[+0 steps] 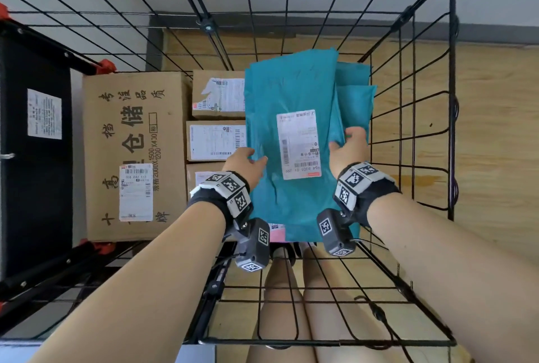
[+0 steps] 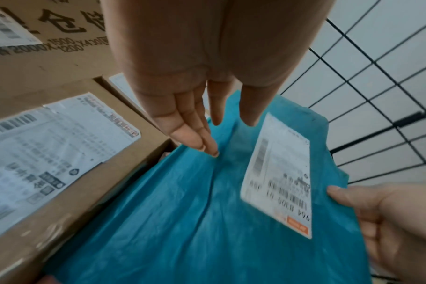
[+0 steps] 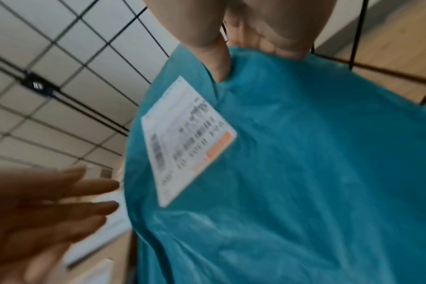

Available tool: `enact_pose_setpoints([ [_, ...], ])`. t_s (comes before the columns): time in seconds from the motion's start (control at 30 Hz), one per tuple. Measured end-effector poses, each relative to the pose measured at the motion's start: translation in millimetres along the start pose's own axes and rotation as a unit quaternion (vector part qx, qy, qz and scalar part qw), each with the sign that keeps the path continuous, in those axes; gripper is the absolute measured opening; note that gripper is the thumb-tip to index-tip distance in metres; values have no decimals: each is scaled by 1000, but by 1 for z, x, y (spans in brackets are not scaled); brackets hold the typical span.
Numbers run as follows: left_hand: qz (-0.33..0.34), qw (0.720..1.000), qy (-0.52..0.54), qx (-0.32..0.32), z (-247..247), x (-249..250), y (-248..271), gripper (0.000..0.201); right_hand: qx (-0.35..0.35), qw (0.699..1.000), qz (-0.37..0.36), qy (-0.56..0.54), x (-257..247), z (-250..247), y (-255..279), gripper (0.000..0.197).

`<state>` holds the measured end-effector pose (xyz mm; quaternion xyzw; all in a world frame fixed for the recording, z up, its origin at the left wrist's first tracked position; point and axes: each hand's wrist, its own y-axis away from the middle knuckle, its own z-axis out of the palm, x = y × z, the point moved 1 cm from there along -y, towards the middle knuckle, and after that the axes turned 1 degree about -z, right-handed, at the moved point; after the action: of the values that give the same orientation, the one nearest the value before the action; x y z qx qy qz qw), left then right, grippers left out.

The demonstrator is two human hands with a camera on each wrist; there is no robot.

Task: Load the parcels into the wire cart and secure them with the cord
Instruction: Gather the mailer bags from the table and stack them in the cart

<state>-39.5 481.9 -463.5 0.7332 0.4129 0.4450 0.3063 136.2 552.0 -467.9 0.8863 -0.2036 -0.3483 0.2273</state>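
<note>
A teal plastic parcel (image 1: 291,94) with a white shipping label (image 1: 299,144) hangs tilted inside the black wire cart (image 1: 450,100). My right hand (image 1: 348,144) pinches its right edge, thumb (image 3: 221,71) on top and the other fingers underneath. My left hand (image 1: 246,158) is open, its straight fingertips (image 2: 207,148) touching the parcel's (image 2: 182,211) left side. Another teal parcel (image 1: 355,94) lies behind it, towards the cart's right wall. A pink parcel (image 1: 277,231) peeks out below the near end.
A large printed cardboard box (image 1: 134,129) and several smaller labelled boxes (image 1: 217,94) stand close to the left of the teal parcel. Further left is a black bin (image 1: 35,158). Wooden floor (image 1: 495,129) lies to the right of the cart. My legs (image 1: 291,304) show below its near wall.
</note>
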Motion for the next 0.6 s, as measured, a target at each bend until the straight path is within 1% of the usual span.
enact_pose_setpoints([
  [0.03, -6, 999, -43, 10, 2, -2, -2, 51, 7, 1000, -12, 26, 1, -1, 0, 51],
  [0.07, -9, 996, -88, 17, 3, -4, -4, 53, 10, 995, -43, 90, 1, -1, 4, 64],
  [0.1, -5, 992, -124, 22, 4, -5, -6, 54, 1, 980, -92, 175, -1, 0, 9, 74],
  [0.13, -1, 989, -146, 22, 5, -7, -8, 55, -22, 955, -155, 254, -3, 3, 15, 80],
  [0.17, 5, 987, -157, 18, 6, -8, -10, 56, -54, 922, -216, 316, -5, 8, 20, 84],
  [0.2, 9, 987, -162, 11, 7, -9, -12, 57, -89, 889, -265, 362, -8, 14, 22, 87],
  [0.23, 13, 986, -165, 4, 8, -9, -15, 57, -121, 861, -295, 396, -9, 22, 20, 90],
  [0.27, 17, 986, -167, 0, 9, -10, -18, 57, -148, 840, -306, 422, -10, 28, 16, 95],
  [0.3, 19, 986, -167, 0, 10, -10, -21, 57, -172, 828, -300, 441, -9, 33, 10, 101],
  [0.33, 19, 986, -164, -1, 11, -10, -24, 56, -194, 825, -280, 450, -9, 35, 4, 105],
  [0.4, 26, 987, -157, -12, 15, -10, -26, 56, -217, 833, -228, 455, -6, 38, -4, 107],
  [0.5, 29, 986, -161, -25, 20, -13, -23, 53, -219, 840, -189, 459, 2, 41, 0, 109],
  [0.6, 29, 982, -187, -27, 19, -16, -23, 53, -213, 842, -177, 464, 7, 46, 2, 111],
])
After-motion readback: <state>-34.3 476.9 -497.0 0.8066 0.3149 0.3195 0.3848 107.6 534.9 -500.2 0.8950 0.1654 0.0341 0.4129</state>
